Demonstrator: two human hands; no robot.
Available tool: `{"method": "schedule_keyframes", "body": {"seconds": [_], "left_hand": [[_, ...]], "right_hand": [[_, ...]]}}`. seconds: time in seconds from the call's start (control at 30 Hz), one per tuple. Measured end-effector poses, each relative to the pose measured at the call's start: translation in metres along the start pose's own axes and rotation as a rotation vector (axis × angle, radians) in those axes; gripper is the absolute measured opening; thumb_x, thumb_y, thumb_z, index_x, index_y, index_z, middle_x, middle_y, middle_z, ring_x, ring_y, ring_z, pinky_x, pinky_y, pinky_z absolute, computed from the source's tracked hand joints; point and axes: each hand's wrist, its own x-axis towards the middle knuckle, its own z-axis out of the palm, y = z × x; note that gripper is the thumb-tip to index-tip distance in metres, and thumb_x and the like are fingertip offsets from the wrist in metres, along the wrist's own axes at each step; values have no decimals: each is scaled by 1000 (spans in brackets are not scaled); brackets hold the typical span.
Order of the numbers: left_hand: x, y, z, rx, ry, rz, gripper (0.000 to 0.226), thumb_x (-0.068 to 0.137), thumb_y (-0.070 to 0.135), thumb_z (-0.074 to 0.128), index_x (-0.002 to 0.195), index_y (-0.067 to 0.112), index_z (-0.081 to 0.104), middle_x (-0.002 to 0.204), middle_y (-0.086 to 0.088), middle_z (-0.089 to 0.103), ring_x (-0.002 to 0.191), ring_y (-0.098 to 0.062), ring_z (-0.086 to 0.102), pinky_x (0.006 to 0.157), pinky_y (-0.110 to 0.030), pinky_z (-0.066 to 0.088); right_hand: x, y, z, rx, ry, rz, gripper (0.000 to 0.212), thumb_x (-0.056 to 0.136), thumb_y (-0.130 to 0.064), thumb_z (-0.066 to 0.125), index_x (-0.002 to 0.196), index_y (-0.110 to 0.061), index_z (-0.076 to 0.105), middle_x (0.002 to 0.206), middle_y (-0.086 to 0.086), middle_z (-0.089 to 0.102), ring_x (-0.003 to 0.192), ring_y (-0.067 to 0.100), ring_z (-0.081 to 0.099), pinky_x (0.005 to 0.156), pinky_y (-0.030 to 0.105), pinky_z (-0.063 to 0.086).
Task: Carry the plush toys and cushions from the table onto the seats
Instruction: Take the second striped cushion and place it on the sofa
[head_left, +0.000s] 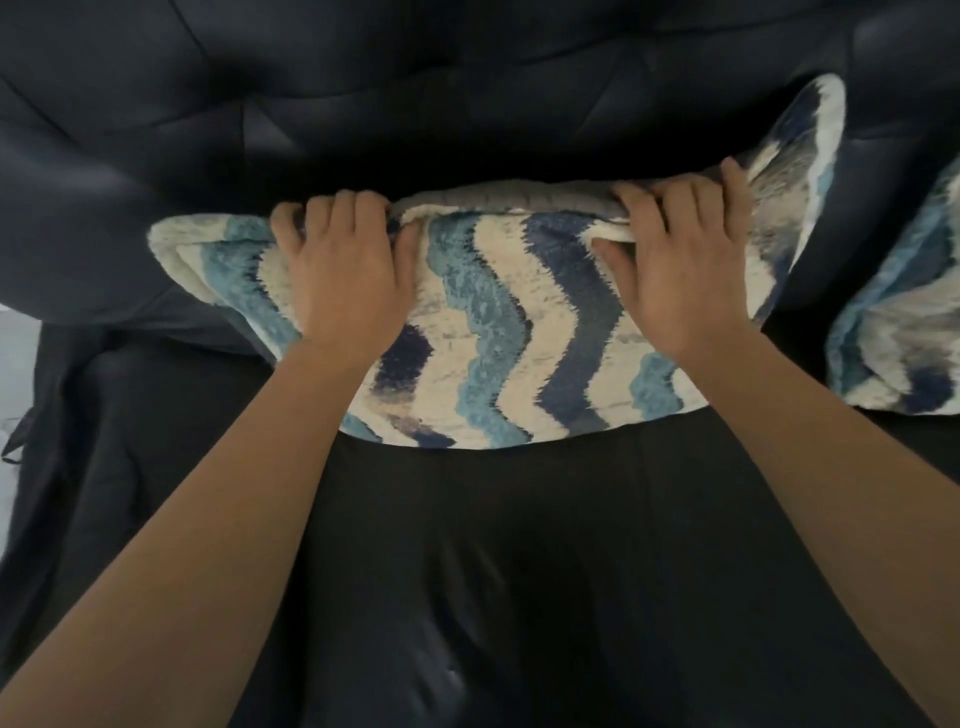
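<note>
Cushion: zigzag cushion (509, 332) in blue, teal and cream sits at the centre of view. Its lower edge appears to rest on the sofa seat (519, 571), and its top seam points toward the tufted backrest (363, 104) at 12 o'clock.
Reason for placement: it looks like it is being set upright so that it props against the backrest instead of lying flat.
Left grip: left grip (343, 270), at 10 o'clock from the cushion's middle, grasps the top seam. Its fingers (332, 208) curl over the far side and the thumb pinches the near face.
Right grip: right grip (685, 260), at 2 o'clock, clasps the same seam in the same way.
Reason for hold: two grips set well apart probably keep the soft filling from sagging or twisting, and let the cushion be tilted evenly.
Arms: both forearms reach up from 7 and 5 o'clock. They are extended, with the backs of the hands toward the camera.
Second cushion: second cushion (904, 332), in the same pattern, lies on the seat at 3 o'clock. The frame edge cuts it off, and a dark gap separates it from the held cushion.
Stage: placing is nearly done and release is not yet made.
Table: not in view.
</note>
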Motion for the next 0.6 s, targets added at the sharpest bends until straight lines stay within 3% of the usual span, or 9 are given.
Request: {"method": "schedule_keyframes", "body": {"seconds": [0.1,0.2,0.27,0.37,0.43,0.5,0.53,0.6], "left_hand": [[-3,7,3,-10,167,-27,45,108,44,41,117,6,63,127,-16,65,121,-38,59,111,-58,33],[-38,19,-5,-118,282,-90,47,105,39,52,137,4,54,152,-25,45,143,-42,41,120,-61,22],[-72,23,-4,-166,240,-97,55,104,38,55,146,7,41,155,-32,32,146,-48,32,119,-65,20],[-111,17,11,-74,48,-41,68,103,50,53,157,15,33,158,-38,22,148,-55,22,119,-70,15],[-114,13,23,-23,-77,-21,82,99,64,51,162,18,26,161,-39,15,150,-56,15,120,-71,9],[-101,15,31,-24,-153,-29,92,95,71,49,164,20,16,162,-39,9,151,-56,8,119,-71,5],[-93,16,33,-35,-171,-37,94,94,73,49,164,21,12,163,-39,6,151,-56,6,119,-71,3],[-80,16,35,-48,-178,-48,96,93,74,48,164,23,10,163,-38,4,152,-56,4,119,-70,1]], "right_hand": [[-11,-7,3,58,127,66,55,109,-44,42,150,-9,46,142,23,55,139,43,45,123,61,19],[-40,-17,-4,223,257,259,65,104,-44,50,154,-7,30,157,28,28,147,49,28,122,63,14],[-57,-6,-10,335,306,371,61,104,-31,47,154,-3,27,158,34,22,148,50,21,122,63,14],[-53,25,-17,280,245,402,59,101,-12,45,156,2,27,158,41,20,150,53,18,124,54,14],[-40,39,-13,304,153,474,73,102,-28,52,160,0,19,163,36,14,153,51,13,124,52,11],[-33,49,-3,555,-5,704,104,93,-59,60,163,-9,2,170,20,9,157,41,9,126,54,7],[-32,53,2,694,-91,847,117,83,-75,62,164,-17,0,170,12,16,156,35,16,126,55,10],[-33,57,7,879,-157,1021,123,63,-87,68,159,-23,25,154,0,47,142,24,44,120,47,33]]}}
